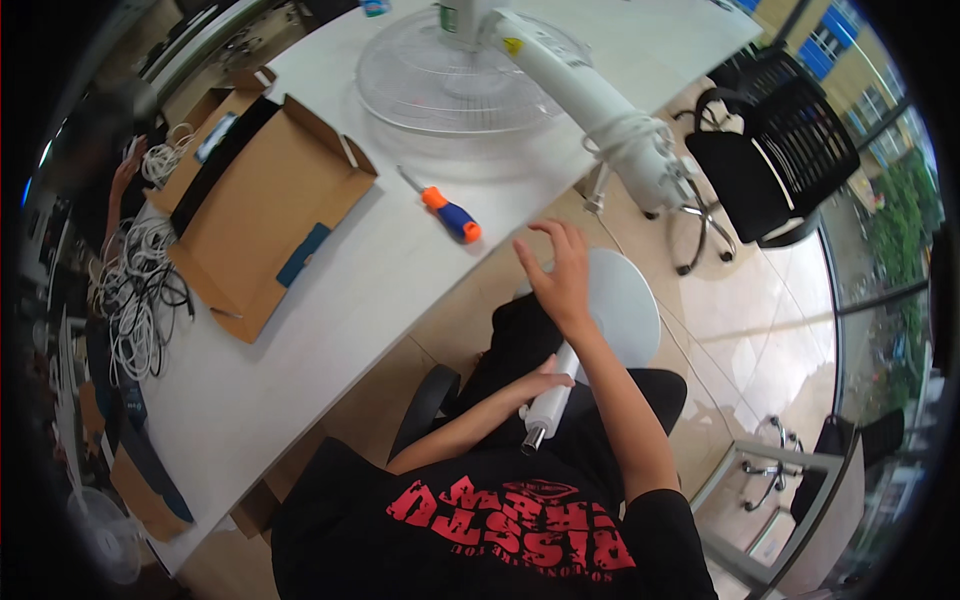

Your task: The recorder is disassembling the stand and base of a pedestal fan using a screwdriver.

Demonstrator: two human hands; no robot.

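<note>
A white stand pole (549,408) with a shiny metal tube end lies across my lap, and my left hand (545,380) is closed around it. At its far end is a round white base (628,310), tilted on its side. My right hand (562,275) is raised over the base's near-left side, fingers apart, holding nothing. Whether it touches the base is hard to tell. A screwdriver (455,215) with a blue and orange handle lies on the table ahead. Beyond it, a fan head (400,90) rests grille down, its white neck (590,105) jutting past the table edge.
On the white table (340,350) stand an opened cardboard box (275,190) and tangled white cables (140,300). Another person's hand (125,170) shows at the far left. Black office chairs (765,150) stand at the right, and a cord (690,360) trails over the floor.
</note>
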